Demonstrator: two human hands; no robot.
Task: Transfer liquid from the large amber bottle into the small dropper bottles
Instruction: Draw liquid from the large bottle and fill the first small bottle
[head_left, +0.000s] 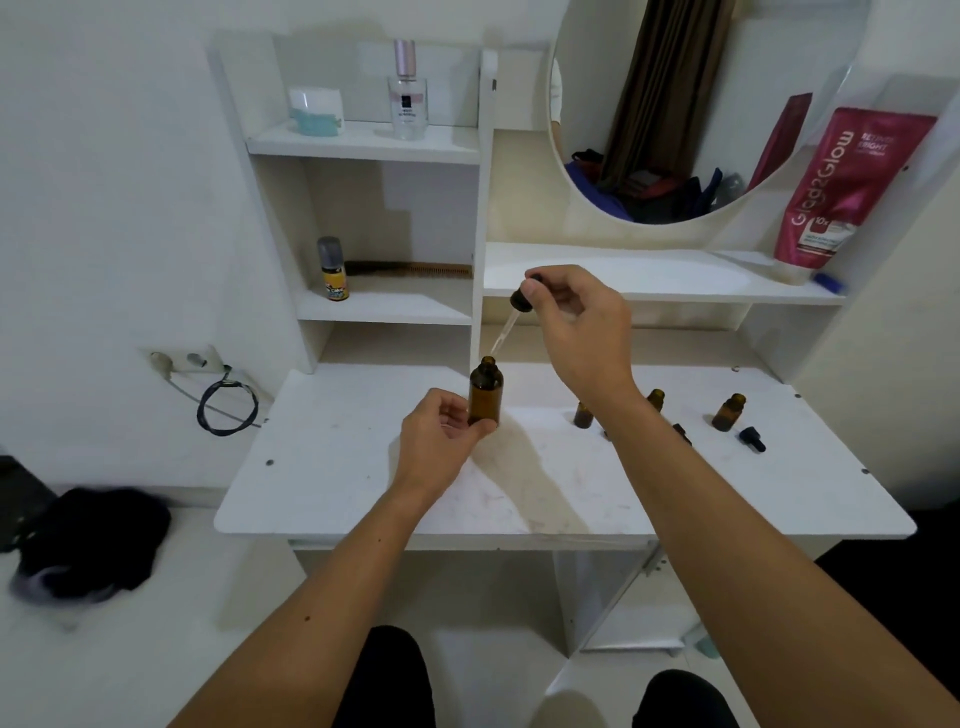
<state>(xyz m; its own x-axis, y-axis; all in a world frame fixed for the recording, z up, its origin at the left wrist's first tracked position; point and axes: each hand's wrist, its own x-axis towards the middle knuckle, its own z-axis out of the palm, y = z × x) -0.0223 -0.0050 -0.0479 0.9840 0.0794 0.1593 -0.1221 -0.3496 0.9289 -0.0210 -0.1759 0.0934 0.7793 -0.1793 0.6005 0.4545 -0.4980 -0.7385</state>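
Fingers of my left hand (441, 431) wrapped low around the large amber bottle (485, 392), pinning it upright on the white tabletop (363, 467) so its open neck stayed steady. My right hand (576, 327) pinched the dropper (511, 322) by its dark bulb, glass tip angled down at the mouth, to draw cleanly, I judged. To the right, 3 small dropper bottles (729, 411) stood uncapped, near a loose cap (752, 439), within easy reach.
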